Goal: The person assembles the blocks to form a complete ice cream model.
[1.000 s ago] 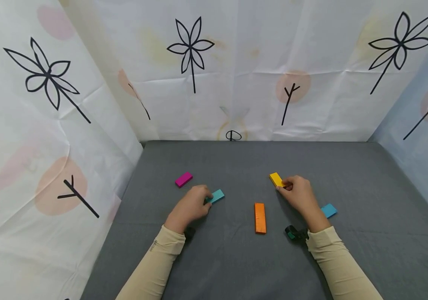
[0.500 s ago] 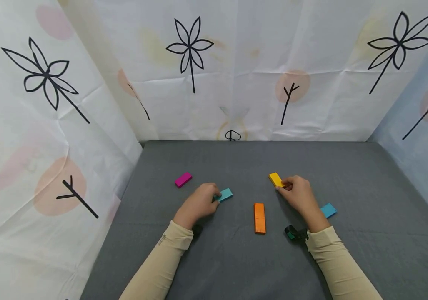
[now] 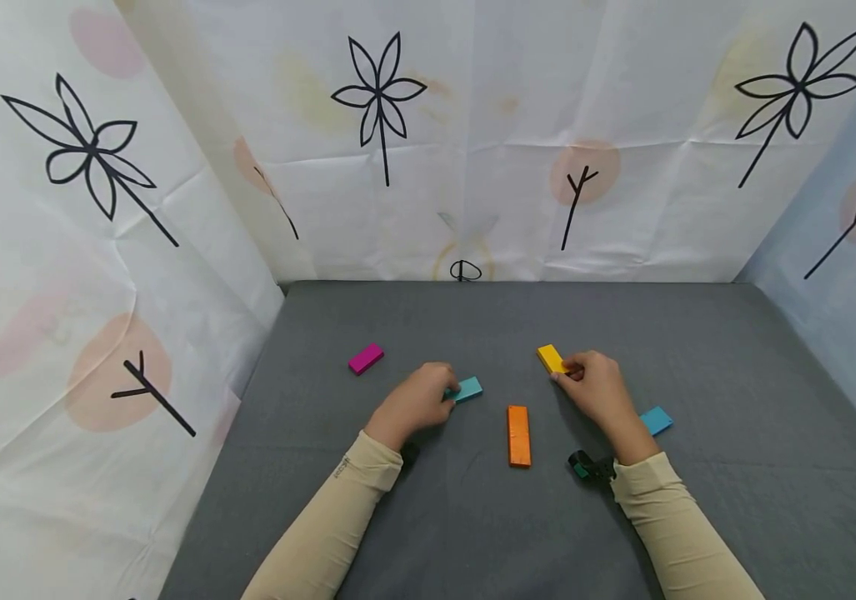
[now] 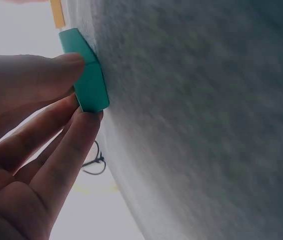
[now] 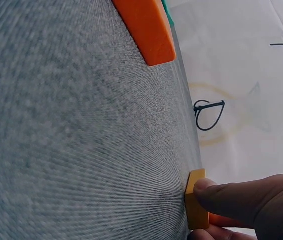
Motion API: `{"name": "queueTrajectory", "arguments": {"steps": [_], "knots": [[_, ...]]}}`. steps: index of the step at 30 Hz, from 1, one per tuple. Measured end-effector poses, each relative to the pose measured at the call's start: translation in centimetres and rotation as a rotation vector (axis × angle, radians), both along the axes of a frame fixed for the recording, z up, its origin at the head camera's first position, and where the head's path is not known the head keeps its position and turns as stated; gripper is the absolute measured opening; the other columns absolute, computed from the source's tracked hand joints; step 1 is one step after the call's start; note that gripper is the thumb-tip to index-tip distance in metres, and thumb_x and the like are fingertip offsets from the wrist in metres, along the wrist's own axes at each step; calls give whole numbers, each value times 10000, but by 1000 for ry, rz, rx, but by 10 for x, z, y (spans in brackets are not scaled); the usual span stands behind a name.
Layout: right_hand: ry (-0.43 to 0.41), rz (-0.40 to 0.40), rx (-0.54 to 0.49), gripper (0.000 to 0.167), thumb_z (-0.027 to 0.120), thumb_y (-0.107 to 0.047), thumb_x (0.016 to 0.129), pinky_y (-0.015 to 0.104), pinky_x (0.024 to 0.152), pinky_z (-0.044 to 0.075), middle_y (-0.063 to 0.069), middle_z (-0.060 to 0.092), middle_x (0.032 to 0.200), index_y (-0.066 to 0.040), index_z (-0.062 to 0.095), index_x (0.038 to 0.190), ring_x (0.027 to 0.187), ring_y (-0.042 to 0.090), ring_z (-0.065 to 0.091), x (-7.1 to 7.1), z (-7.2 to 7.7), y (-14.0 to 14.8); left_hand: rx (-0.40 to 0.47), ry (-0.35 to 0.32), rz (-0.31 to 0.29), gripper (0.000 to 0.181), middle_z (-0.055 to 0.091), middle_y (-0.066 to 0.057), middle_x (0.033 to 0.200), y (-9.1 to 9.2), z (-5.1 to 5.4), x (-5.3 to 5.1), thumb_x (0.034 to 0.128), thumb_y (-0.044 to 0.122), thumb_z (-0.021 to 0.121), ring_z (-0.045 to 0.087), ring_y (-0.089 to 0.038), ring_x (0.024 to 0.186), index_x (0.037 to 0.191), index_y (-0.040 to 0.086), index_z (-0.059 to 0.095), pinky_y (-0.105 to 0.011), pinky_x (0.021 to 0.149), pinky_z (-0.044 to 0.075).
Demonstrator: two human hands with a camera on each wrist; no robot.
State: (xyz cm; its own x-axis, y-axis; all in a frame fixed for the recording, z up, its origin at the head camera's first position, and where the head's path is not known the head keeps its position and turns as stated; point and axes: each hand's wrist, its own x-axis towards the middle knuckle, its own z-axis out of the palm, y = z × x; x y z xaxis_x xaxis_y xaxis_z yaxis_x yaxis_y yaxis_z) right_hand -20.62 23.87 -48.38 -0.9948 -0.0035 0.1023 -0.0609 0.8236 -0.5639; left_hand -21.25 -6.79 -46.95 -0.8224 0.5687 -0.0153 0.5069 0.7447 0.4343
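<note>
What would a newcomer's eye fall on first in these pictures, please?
Probably the orange block, bright on the gray cloth. To its left, the left hand pinches a teal block; to its right, the right hand pinches a yellow block. Black flower drawings stand out on the white backdrop.

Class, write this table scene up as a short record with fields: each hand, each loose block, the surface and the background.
Left hand: pinches the teal block
Right hand: pinches the yellow block
Orange block: lying between the two forearms
Pink block: beyond the left hand, to its left
Blue block: beside the right wrist, partly hidden by it
Surface: grey cloth
Background: white sheet with black plant drawings
</note>
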Motion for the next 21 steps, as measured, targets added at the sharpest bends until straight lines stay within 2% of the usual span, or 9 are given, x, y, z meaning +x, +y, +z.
{"name": "queueTrajectory", "arguments": {"steps": [8,15,21], "knots": [[1,0,5,330,775,-146,979,531,837,605,290,720,1122,111,738,1183,960,383,713,0,0,0,-17,1,-39,216,748,-83,1147,19,-1,-5,962,13,731,710,-196,1064,1167,16,798,-356,936,607],[9,-6,6,333,775,-153,981,536,838,605,289,720,1126,108,739,1185,965,386,713,0,0,0,-31,-27,-85,219,751,-84,1155,35,2,-9,968,1,719,694,-172,1011,1171,23,799,-321,919,603],[9,-4,6,332,780,-147,977,528,829,605,288,712,1112,114,738,1177,951,383,708,0,-1,-1,-60,-34,-104,244,756,-102,1201,48,2,-11,972,4,720,715,-181,1072,1203,26,797,-303,937,602]]}}
